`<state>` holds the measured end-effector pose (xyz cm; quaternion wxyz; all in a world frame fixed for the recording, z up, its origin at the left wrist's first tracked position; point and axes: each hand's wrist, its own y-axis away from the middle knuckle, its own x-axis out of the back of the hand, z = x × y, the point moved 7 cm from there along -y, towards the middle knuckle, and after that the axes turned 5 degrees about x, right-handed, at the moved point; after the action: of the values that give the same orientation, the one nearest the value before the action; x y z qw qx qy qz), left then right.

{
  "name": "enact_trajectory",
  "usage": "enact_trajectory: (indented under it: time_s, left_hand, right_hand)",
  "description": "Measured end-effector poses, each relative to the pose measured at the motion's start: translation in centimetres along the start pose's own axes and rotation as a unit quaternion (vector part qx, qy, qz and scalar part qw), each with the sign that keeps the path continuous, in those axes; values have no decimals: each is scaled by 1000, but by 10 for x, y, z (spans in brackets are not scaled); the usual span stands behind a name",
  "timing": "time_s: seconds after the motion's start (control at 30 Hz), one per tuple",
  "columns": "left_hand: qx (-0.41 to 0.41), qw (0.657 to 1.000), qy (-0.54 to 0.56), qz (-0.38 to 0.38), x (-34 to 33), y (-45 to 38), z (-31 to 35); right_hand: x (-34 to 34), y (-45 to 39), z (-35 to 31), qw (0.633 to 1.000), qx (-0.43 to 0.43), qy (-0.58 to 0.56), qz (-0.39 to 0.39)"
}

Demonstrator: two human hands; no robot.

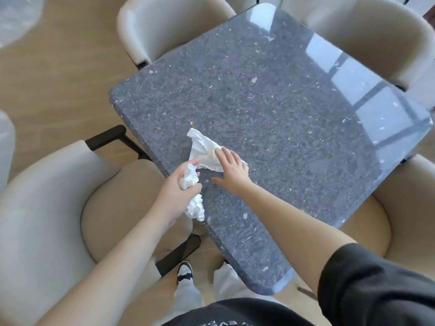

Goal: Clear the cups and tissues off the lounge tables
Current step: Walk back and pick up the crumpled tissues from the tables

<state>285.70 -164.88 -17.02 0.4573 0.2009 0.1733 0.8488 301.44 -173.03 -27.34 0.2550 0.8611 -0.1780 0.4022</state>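
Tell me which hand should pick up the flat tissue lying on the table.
Right hand: it lies open on the flat tissue, while the left hand already grips crumpled tissues.

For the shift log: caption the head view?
Left hand grips crumpled white tissues; right hand presses flat tissue.

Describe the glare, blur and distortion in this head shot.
Head view: window glare washes out the far right of the table; wide-angle bending curves the chairs at the edges; slight motion softness on the right hand, left hand and flat tissue.
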Motion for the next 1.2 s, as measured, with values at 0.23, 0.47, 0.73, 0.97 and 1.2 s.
enact_trajectory:
  time_s: [0.23, 0.47, 0.73, 0.97, 1.2]
  left_hand:
    - [18, 999, 5, 28, 11, 8, -11]
    - [18, 999, -17, 35, 7, 10, -2]
    - [-30, 997, -75, 4, -28, 14, 24]
    - [-98, 985, -138, -23, -52, 15, 50]
    - [-113, 989, -11, -99, -70, 33, 56]
  right_hand:
    - [-1, -1, 18, 996, -26, 70, 46]
    - [12, 18, 28, 992, -40, -48, 106]
    - [45, 68, 24, 973, -26, -132, 186]
    - [72, 123, 9, 936, -23, -267, 227]
    - [75, 166, -38, 867, -15, -439, 234]
